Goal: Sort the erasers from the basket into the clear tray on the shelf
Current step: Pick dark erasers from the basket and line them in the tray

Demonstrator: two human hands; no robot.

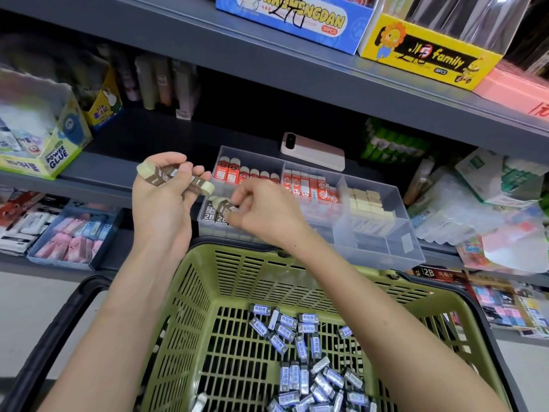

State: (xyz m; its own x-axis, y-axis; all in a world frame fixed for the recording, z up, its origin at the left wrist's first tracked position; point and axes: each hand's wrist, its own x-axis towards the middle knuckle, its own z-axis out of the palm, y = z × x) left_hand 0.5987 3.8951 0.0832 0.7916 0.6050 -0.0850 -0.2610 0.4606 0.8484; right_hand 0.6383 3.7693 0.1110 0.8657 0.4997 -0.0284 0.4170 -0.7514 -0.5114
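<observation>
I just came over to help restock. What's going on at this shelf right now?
A person is sorting erasers. The left hand holds a few brown-sleeved erasers, while the right hand pinches one eraser at the front left compartment of the clear tray, where a few 2B erasers already stand. Many blue-wrapped erasers lie in the green basket below.

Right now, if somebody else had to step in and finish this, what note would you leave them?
Left hand holds a bunch of brown-sleeved erasers above the shelf.
Right hand pinches a single brown-sleeved eraser over the clear tray, at its front-left compartment where 2B erasers stand.
Done: red-sleeved erasers and cream erasers sit in other compartments.
Left: the erasers in hand, then the blue-sleeved erasers lying in the green basket.
</observation>
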